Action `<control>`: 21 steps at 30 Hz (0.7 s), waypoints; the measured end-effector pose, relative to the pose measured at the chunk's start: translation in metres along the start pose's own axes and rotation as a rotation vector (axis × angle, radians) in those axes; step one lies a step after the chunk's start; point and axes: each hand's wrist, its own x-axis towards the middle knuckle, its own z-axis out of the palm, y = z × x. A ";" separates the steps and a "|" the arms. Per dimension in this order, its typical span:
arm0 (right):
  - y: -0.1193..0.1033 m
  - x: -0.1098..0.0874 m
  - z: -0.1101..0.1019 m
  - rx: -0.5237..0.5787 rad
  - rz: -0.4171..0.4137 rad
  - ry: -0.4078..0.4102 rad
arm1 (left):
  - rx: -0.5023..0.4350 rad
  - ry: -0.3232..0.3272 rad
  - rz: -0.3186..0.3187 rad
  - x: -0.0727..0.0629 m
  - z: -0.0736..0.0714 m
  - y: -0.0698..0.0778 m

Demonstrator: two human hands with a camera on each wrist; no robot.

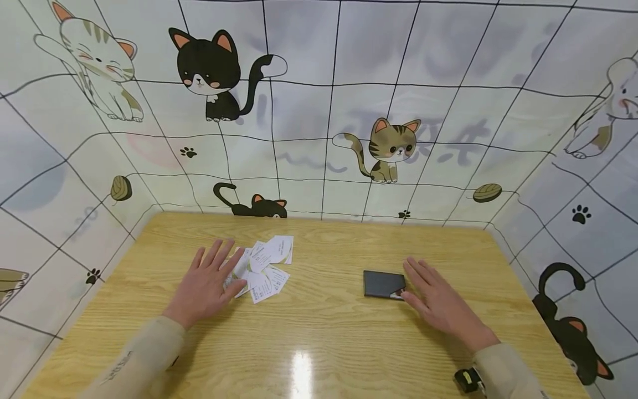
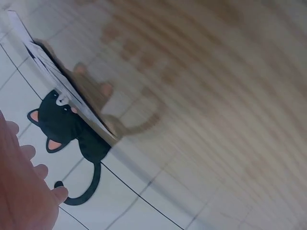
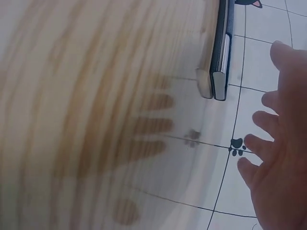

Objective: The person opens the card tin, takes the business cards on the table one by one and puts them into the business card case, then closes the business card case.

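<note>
My left hand is held palm down with spread, straight fingers, overlapping the left side of a loose pile of white printed cards in the head view. The left wrist view shows those cards edge-on, apart from the left hand. A flat black card case lies right of the middle, a bit of a card showing at its lower right corner. Beside it is my right hand, fingers straight and holding nothing. In the right wrist view the case stands clear of the right hand.
The wooden table carries both items. A wall covering with cartoon cats and grid lines rises behind and on both sides. A black device is on the right wrist.
</note>
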 end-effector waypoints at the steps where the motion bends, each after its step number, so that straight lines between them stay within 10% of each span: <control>1: -0.001 0.001 0.000 0.016 0.010 -0.007 | -0.002 0.003 0.007 0.002 0.000 0.004; 9: -0.009 0.005 0.001 0.128 0.083 -0.027 | -0.036 0.065 0.086 0.022 0.005 0.034; 21: -0.007 0.011 0.006 0.212 0.093 0.009 | -0.117 -0.014 0.158 0.048 0.011 0.087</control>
